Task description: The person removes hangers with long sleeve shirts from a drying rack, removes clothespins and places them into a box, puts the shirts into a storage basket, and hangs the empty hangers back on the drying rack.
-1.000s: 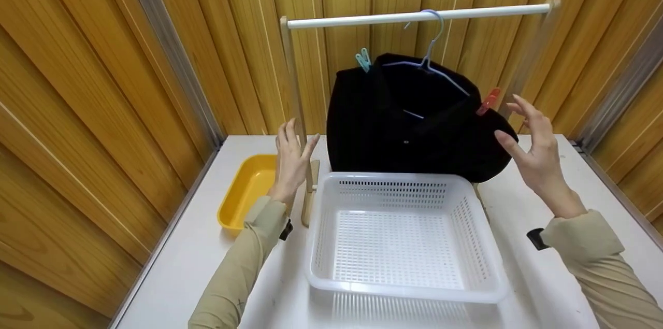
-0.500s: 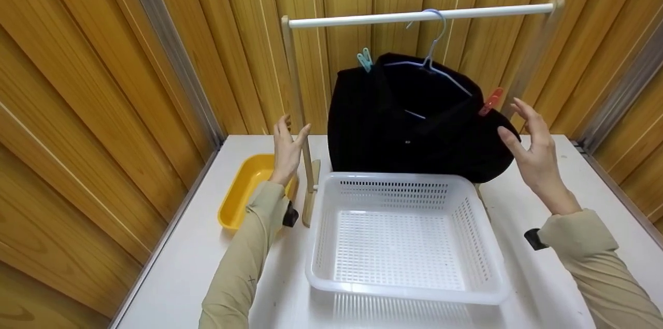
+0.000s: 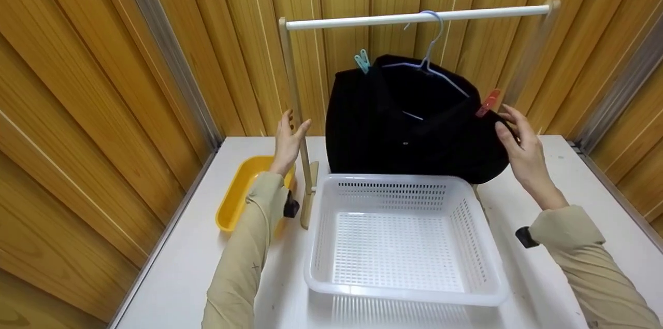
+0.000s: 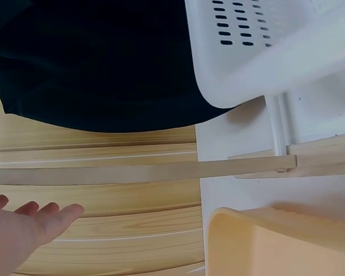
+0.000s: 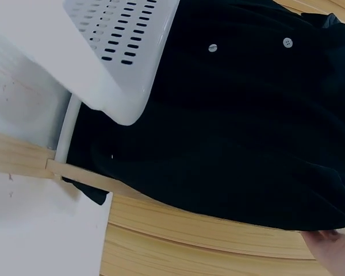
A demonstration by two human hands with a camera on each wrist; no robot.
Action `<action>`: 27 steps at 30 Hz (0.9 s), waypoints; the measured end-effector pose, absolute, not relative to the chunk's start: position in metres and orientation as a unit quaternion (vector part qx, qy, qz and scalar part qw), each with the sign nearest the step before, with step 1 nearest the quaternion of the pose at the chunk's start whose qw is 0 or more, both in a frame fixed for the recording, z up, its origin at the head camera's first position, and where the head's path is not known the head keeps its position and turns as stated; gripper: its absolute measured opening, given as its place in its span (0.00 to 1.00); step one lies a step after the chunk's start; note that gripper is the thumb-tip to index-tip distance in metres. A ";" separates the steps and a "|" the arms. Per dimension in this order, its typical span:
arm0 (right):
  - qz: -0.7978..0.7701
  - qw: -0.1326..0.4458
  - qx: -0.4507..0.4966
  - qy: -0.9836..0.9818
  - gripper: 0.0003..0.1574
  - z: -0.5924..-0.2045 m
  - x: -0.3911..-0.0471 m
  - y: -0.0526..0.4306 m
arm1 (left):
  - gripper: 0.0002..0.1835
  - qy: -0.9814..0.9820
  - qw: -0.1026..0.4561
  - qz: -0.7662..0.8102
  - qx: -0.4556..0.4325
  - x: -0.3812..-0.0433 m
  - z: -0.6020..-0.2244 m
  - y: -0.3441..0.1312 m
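A black button-front shirt hangs from a pale purple wire hanger. A teal clothespin stands at its left shoulder and a red clothespin at its right. My right hand holds the shirt's right edge just below the red clothespin, thumb in front and fingers partly behind the cloth. In the right wrist view, the fingertips meet that edge. My left hand is raised by the rack's left post, apart from the shirt, fingers extended and holding nothing.
The hanger hooks over the white bar of a wooden-ended rack. A white perforated basket sits in front of the shirt. At the left, a yellow tray lies on the white table. Wood-patterned panels stand behind.
My right hand has moved left onto the shirt's edge, its thumb and fingers drawing closer together. My left hand has shifted slightly left and up, away from the shirt.
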State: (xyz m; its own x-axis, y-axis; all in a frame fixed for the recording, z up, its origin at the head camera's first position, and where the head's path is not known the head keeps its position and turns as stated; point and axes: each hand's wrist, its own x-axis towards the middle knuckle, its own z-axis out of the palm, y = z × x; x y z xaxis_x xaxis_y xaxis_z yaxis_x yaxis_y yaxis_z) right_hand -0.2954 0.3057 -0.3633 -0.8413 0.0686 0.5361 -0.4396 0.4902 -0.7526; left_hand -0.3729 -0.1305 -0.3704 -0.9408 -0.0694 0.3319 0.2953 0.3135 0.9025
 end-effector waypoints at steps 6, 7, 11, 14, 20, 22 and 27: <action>0.492 0.234 0.092 -0.834 0.28 -0.363 -0.297 0.304 | 0.37 -0.792 0.153 -0.588 -0.065 -0.376 -0.369 -0.129; 0.492 0.232 0.090 -0.834 0.28 -0.362 -0.297 0.303 | 0.37 -0.791 0.153 -0.589 -0.063 -0.376 -0.369 -0.129; 0.493 0.225 0.087 -0.836 0.28 -0.361 -0.300 0.303 | 0.36 -0.781 0.151 -0.603 -0.062 -0.378 -0.369 -0.130; 0.494 0.221 0.083 -0.837 0.29 -0.362 -0.300 0.304 | 0.35 -0.768 0.149 -0.619 -0.069 -0.379 -0.370 -0.130; 0.491 0.206 0.079 -0.843 0.32 -0.366 -0.300 0.306 | 0.34 -0.755 0.139 -0.637 -0.071 -0.380 -0.371 -0.128; 0.490 0.198 0.087 -0.845 0.33 -0.367 -0.300 0.307 | 0.33 -0.756 0.138 -0.636 -0.069 -0.381 -0.371 -0.127; 0.491 0.191 0.102 -0.844 0.32 -0.368 -0.299 0.308 | 0.32 -0.758 0.139 -0.635 -0.061 -0.382 -0.369 -0.126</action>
State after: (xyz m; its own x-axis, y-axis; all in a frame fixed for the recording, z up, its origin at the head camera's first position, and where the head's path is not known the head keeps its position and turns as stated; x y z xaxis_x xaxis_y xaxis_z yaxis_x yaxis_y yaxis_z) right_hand -0.2985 0.3079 -0.3676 -0.9065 0.0156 0.4220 -0.3591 0.4971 -0.7899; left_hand -0.3825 -0.1256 -0.3689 -0.9537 -0.0836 0.2889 0.2698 0.1869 0.9446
